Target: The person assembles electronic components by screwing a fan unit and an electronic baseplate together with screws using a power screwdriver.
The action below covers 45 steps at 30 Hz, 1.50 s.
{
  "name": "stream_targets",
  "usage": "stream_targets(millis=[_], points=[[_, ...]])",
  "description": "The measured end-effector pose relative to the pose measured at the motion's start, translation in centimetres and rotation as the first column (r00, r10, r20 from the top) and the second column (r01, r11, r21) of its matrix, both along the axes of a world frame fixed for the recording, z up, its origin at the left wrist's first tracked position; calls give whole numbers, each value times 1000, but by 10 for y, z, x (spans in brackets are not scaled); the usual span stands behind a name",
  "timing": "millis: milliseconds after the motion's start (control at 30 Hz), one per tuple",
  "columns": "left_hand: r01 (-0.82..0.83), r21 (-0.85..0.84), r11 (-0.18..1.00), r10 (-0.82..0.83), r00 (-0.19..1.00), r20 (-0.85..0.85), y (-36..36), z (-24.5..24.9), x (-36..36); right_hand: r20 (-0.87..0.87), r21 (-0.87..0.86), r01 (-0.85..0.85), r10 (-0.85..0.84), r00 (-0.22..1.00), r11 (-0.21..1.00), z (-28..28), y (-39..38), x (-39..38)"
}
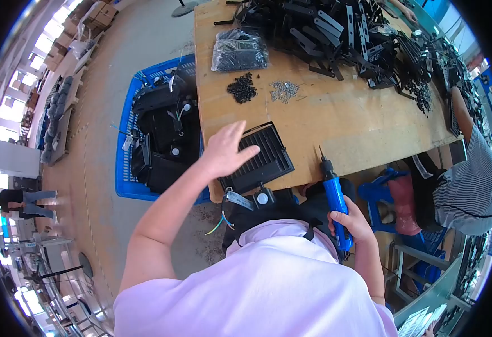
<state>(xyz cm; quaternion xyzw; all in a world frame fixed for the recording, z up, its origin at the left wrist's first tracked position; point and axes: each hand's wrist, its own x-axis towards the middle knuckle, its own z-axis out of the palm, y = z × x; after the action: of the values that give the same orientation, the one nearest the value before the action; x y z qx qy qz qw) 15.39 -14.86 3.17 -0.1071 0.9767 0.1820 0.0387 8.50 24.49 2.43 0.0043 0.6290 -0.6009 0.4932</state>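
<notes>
Left hand [226, 151]: fingers spread apart, palm down over the near-left corner of the black finned lamp housing [265, 160]. Cannot tell whether the palm touches it or hangs just above

Right hand [351, 222]: fingers clamped round the blue electric screwdriver [334, 194], bit pointing up and away, held off the tabletop [341, 123] edge, near the housing but apart from it

Housing lies flat, fins up, at the near edge of the tabletop, one corner overhanging towards me. A second black unit sits just below the edge by my chest, with coloured wires [219, 223] hanging from it

Step, as I judge it: between screws, left hand going to steady or shift the housing, driver parked. The next move calls for a firm hold on the housing and a fastener from the pile of black screws [242, 88] or the silver washers [284, 91], both well apart from my hands

Hard to read:
- no screw holes visible on the housing; my hand covers 1 corner
- driver bit too small to tell whether it carries a screw
- blue crate [127, 129] on the floor holds more black housings, count unclear
- heap of black brackets [336, 33] at the far end is a tangle
- co-worker in a striped shirt [465, 185] cut off at the right edge
</notes>
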Motion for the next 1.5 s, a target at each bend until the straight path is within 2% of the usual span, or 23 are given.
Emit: stream_targets(millis=[67, 167, 233, 367, 400, 500, 600, 700, 800, 900, 967, 1100, 1167, 1300, 1333, 1367, 1400, 1433, 1467, 1500], points=[[5, -147, 989, -8, 1000, -21, 9, -12, 3, 5, -3, -8, 8, 1000, 1000, -3, 1, -1], [-17, -109, 994, 14, 999, -31, 8, -26, 3, -5, 7, 22, -22, 1000, 1000, -3, 0, 1], [-30, -78, 997, 33, 999, 37, 11, -17, 1, -15, 13, 24, -24, 1000, 1000, -5, 4, 0], [-91, 12, 996, 91, 979, -180, 3, -37, -3, -38, -8, 16, -17, 999, 1000, -10, 1, 1], [-102, 62, 993, 116, 951, -285, 3, -30, -5, -42, -11, 12, -12, 999, 1000, -12, 1, 2], [-130, 157, 979, 166, 955, -245, -1, -29, -19, -62, -13, 19, -20, 998, 1000, -12, 2, 2], [-96, 57, 994, 108, 956, -274, 0, -40, -19, -76, -12, 18, -19, 997, 1000, -12, 3, 2], [-111, 126, 986, 139, 958, -251, -1, -34, -10, -77, -18, 15, -16, 997, 1000, -16, 4, 1], [-195, 237, 952, 269, 902, -337, -5, -13, 11, -70, -16, 19, -20, 997, 1000, -12, 4, 4], [-389, 237, 890, 451, 674, -585, -32, -2, 41, -44, -26, 40, -42, 998, 999, -10, 2, 4], [-617, 312, 723, 662, 487, -571, -61, 6, 64, -36, -22, 52, -53, 998, 998, -9, 2, 3], [-789, 324, 523, 687, 165, -708, -145, -26, 123, -47, -6, 34, -35, 998, 999, -13, 4, 0], [-886, 305, 350, 706, 35, -707, -182, -59, 151, -51, 6, 29, -29, 998, 1000, -13, 4, 1], [-938, 328, 110, 832, -93, -547, -205, -126, 191, -65, 32, 43, -40, 997, 999, -10, -1, 1], [-937, 339, 82, 861, -105, -498, -198, -134, 195, -68, 37, 48, -45, 997, 998, -8, -3, 2], [-948, 306, 84, 844, -96, -528, -195, -150, 199, -68, 45, 31, -28, 997, 999, -7, -5, 3], [-949, 313, 29, 895, -114, -431, -186, -147, 200, -69, 56, 25, -21, 997, 998, -6, -8, 3], [-963, 244, 115, 864, -24, -502, -190, -163, 205, -76, 70, 39, -34, 997, 997, -2, -9, 3], [-954, 251, 167, 840, 4, -543, -182, -155, 201, -68, 87, 35, -30, 997, 996, 6, -13, 5], [-933, 323, 157, 883, -14, -469, -169, -135, 190, -63, 113, 52, -45, 997, 992, 14, -17, 8]])
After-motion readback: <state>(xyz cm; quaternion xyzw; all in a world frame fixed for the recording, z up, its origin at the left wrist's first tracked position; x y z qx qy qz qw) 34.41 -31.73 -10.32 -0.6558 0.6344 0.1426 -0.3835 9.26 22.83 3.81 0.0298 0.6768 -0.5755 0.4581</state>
